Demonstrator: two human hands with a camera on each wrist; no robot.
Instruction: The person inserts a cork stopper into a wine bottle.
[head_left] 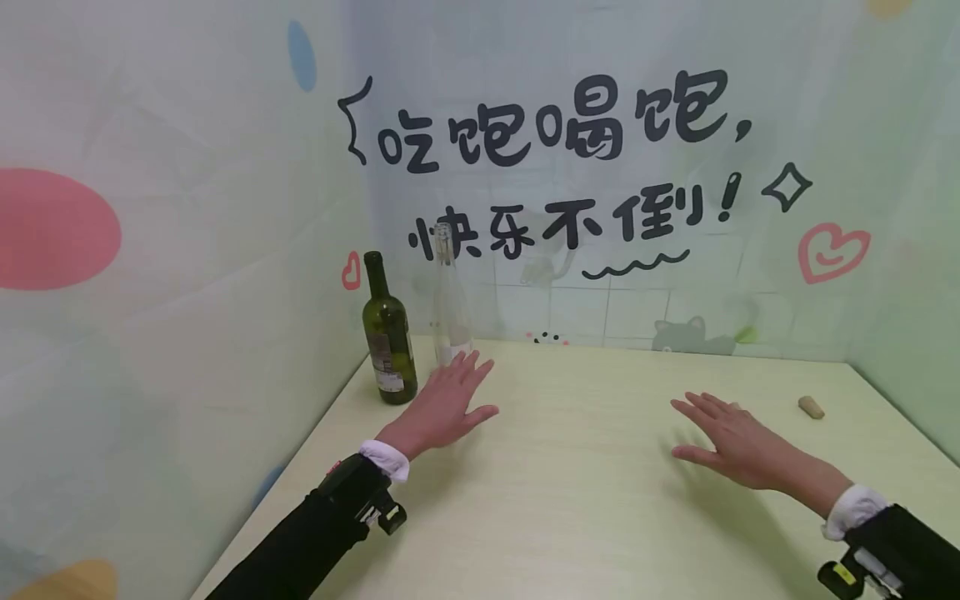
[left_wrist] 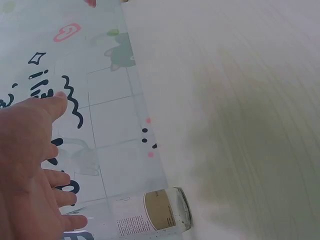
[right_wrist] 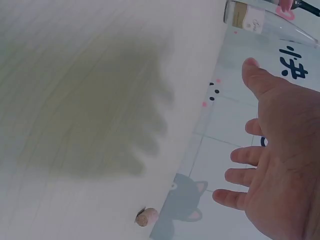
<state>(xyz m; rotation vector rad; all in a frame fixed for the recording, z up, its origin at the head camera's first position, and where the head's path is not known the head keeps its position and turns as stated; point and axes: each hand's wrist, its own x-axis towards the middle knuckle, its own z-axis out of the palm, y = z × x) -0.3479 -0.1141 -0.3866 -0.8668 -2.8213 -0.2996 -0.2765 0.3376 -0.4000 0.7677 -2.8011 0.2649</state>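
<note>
My left hand (head_left: 444, 404) is held over the left part of the table with fingers spread and nothing in its grasp. Just beyond its fingertips stands a clear glass bottle (head_left: 450, 308), upright, its lower part partly covered by the fingers. The left wrist view shows the same bottle's tan and white label (left_wrist: 159, 210). A dark green wine bottle (head_left: 388, 346) stands upright to the left of that hand. On the right, my right hand (head_left: 742, 442) hovers over the table, fingers extended and holding nothing. Beyond it lies a cork (head_left: 811, 407); the right wrist view also shows a cork (right_wrist: 147, 217).
The pale wooden table (head_left: 570, 500) meets a printed backdrop (head_left: 600, 292) with black characters and drawings at its far edge. Fabric walls close in both sides, the left wall (head_left: 187, 375) running right along the table edge near the green bottle.
</note>
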